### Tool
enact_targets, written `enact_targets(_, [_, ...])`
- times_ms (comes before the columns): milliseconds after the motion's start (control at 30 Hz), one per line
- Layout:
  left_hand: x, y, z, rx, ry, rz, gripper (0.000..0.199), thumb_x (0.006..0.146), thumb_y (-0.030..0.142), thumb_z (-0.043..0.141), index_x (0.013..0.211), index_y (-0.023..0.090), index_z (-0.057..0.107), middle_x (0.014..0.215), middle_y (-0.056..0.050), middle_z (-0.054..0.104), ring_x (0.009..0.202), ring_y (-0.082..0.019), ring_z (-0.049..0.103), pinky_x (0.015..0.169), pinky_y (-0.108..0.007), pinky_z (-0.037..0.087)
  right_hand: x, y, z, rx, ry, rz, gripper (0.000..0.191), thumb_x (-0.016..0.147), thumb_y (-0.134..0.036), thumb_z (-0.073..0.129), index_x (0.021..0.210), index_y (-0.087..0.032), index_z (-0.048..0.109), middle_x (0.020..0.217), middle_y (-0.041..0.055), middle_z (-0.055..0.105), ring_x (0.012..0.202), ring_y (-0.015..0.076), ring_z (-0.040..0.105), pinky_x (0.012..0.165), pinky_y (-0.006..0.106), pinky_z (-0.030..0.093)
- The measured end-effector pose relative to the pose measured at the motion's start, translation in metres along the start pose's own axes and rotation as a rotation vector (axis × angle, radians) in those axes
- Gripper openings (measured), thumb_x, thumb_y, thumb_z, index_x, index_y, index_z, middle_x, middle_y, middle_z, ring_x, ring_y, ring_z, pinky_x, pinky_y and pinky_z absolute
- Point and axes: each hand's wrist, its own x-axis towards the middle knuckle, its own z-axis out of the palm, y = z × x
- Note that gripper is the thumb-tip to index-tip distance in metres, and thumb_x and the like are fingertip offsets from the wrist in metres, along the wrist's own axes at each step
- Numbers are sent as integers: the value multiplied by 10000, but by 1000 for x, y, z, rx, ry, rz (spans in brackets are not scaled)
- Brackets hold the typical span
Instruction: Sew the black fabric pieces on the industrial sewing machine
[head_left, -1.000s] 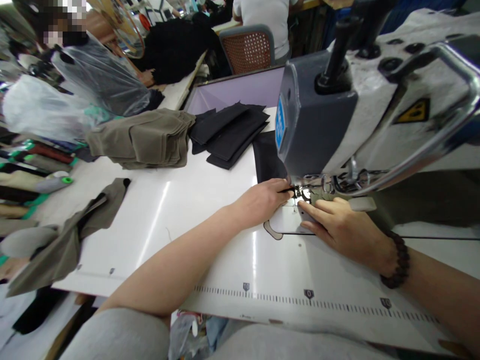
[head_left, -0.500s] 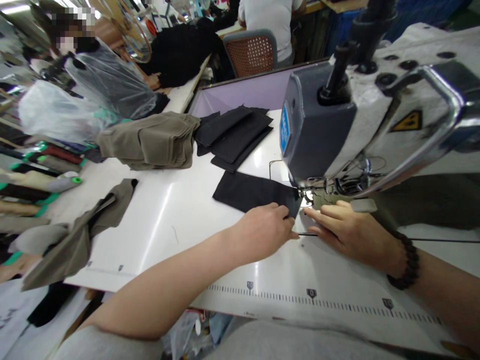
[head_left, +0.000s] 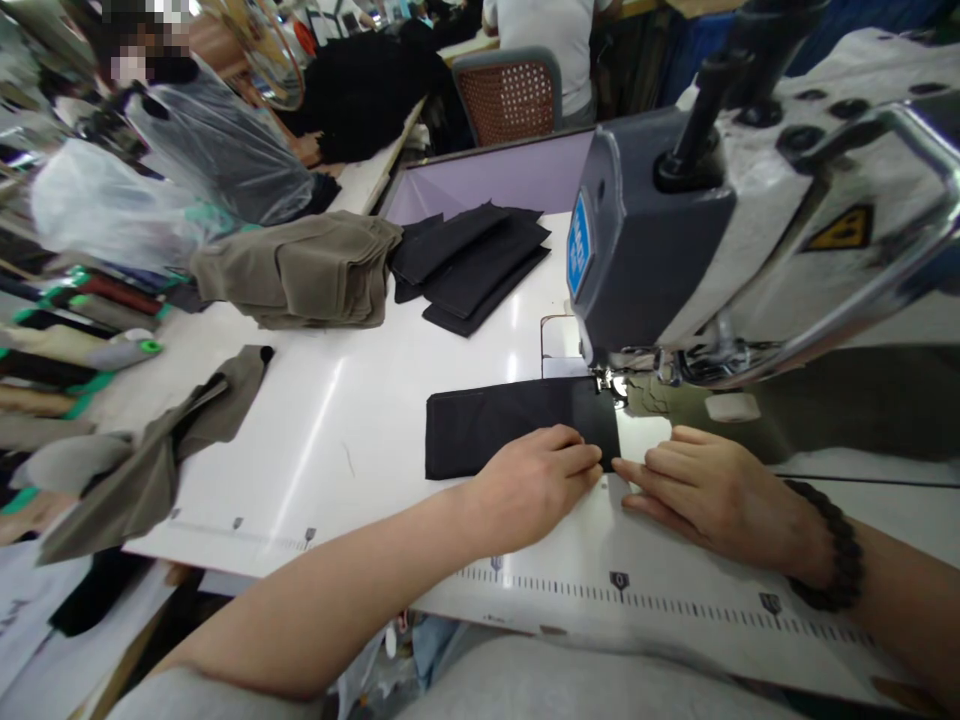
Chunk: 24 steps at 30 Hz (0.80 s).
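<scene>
The left hand (head_left: 531, 487) is pressing on the black cloth (head_left: 476, 425), its grip unclear. The right hand (head_left: 705, 492), fingers loosely open, is touching the cloth's corner.

Sewing workshop. Evidence: sewing machine (head_left: 652, 240) just ahead and right of the left hand (head_left: 534, 488); brown fabric (head_left: 300, 270) stacked farther ahead; thread spools (head_left: 64, 345) well left of that hand; person (head_left: 544, 35) by a chair (head_left: 510, 97) far beyond.

Got plain black on the cloth panel (head_left: 480, 425), grey-brown on the folded stack (head_left: 300, 270)! Add dark grey and white on the sewing machine (head_left: 652, 240), bright blue on its badge (head_left: 580, 243)!
</scene>
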Motion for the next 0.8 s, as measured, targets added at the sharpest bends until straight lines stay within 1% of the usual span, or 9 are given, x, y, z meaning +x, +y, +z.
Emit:
enact_targets(167, [0, -6, 4, 32, 46, 14, 323, 920, 139, 282, 1053, 26, 554, 1115, -118, 564, 1032, -176, 493, 964, -291, 396, 1, 2, 2, -32, 4, 41, 277, 897, -245, 404, 918, -81, 626, 586, 7, 515, 543, 110, 443, 566, 279, 348])
enact_targets(300, [5, -12, 5, 43, 59, 12, 302, 904, 117, 312, 1064, 8, 544, 1118, -127, 558, 1060, -177, 486, 989, -284, 373, 0, 5, 3, -45, -12, 110, 298, 899, -291, 397, 927, -99, 624, 575, 3, 510, 519, 111, 435, 546, 274, 337])
enact_targets(467, [12, -23, 5, 23, 63, -39, 263, 895, 124, 361, 1036, 27, 560, 1108, -115, 560, 1044, -185, 493, 953, -279, 410, 3, 10, 6, -77, -54, 194, 338, 906, -336, 363, 971, -110, 607, 633, 22, 549, 562, 120, 486, 565, 271, 346])
enact_targets(600, [17, -31, 4, -1, 79, -74, 221, 870, 132, 439, 1030, 44, 562, 1104, -107, 558, 1044, -193, 487, 933, -280, 429, 4, 14, 9, -132, -76, 257, 357, 898, -363, 370, 1036, -119, 592, 662, 29, 565, 565, 134, 476, 560, 267, 348])
enact_targets(700, [22, -37, 1, -8, 74, -97, 211, 875, 141, 438, 1017, 54, 568, 1082, -102, 564, 1034, -193, 491, 925, -289, 433, 3, 15, 12, -135, -92, 299, 366, 885, -370, 399, 1079, -116, 577, 699, 37, 579, 609, 147, 490, 589, 268, 360])
enact_targets(800, [27, -43, -1, -19, 52, -120, 196, 881, 144, 429, 987, 74, 579, 1052, -90, 573, 1027, -189, 498, 917, -297, 435, 2, 15, 12, -144, -96, 307, 369, 884, -375, 395, 1079, -119, 576, 693, 35, 572, 613, 155, 489, 589, 273, 363])
